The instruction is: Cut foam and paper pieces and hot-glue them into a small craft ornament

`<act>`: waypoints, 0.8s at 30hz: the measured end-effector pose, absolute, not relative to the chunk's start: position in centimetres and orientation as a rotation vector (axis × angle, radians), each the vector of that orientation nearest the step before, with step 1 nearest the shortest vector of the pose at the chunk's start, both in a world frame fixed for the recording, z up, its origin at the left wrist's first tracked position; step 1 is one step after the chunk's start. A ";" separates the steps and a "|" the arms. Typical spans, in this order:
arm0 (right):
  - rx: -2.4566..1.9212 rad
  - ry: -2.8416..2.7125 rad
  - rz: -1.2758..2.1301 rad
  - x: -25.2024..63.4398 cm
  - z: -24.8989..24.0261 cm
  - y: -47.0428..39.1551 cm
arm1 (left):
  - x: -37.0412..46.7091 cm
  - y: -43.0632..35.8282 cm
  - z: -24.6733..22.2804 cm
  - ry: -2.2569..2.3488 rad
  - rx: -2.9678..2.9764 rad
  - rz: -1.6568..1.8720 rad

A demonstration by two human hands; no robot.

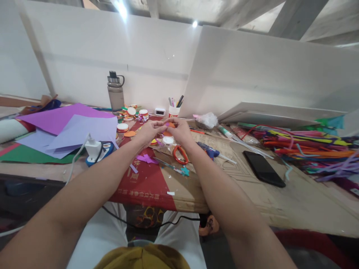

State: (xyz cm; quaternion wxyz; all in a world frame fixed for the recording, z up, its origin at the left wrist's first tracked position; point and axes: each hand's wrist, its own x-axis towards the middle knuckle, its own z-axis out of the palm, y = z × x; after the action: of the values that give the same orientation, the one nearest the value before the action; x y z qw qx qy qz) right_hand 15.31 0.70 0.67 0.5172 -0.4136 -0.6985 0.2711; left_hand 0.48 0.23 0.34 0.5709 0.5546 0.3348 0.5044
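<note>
The left hand (153,131) and the right hand (181,130) met above the middle of the tabletop (305,209), and their bent fingers gripped a small orange round piece (169,130) with a purple patch (167,124) near its upper edge. The piece was held between the two hands, raised over the clutter; its material could not be told.

Just below the hands lay a round white-topped container (168,141) and an orange-red ring (180,155). Nearer the body, bright purple paper scraps (147,158) lay on red-and-brown printed cardboard (140,183), and a slender pen-like tool (171,167) pointed toward a teal star-shaped piece (185,171).

To the left of the hands were a flat orange disc (129,133) and another white-topped round container (122,127). Behind the hands stood a white cup of pens (174,111), beside a small white digital device (160,111). A tall grey translucent bottle (115,93) stood upright farther left.

Large purple (67,116), lavender (84,134) and green paper sheets (42,155) overlapped at the left, near a blue-and-white power strip (108,148) holding a white plug (94,147). At the right, a black phone (263,168) lay flat near a multicoloured heap of fuzzy stems (311,149).
</note>
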 end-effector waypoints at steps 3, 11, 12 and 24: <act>-0.980 -1.590 0.732 15.3 0.5 1.0 | 0.5 0.2 0.5 0.772 1.269 1.183; -1.040 -1.561 0.657 15.7 0.8 0.9 | 0.4 -0.1 0.6 0.841 1.277 1.205; -1.054 -1.571 0.634 15.7 0.8 0.9 | 0.4 -0.2 0.6 0.863 1.260 1.221; -1.093 -1.369 0.589 17.0 1.0 2.1 | 0.3 0.4 0.2 0.930 1.187 1.268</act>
State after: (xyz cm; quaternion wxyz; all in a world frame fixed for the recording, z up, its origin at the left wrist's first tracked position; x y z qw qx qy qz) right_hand 16.96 2.06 1.00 0.6028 -0.4719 -0.5911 0.2542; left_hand 0.35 0.35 0.23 0.5527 0.5019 0.3935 0.5365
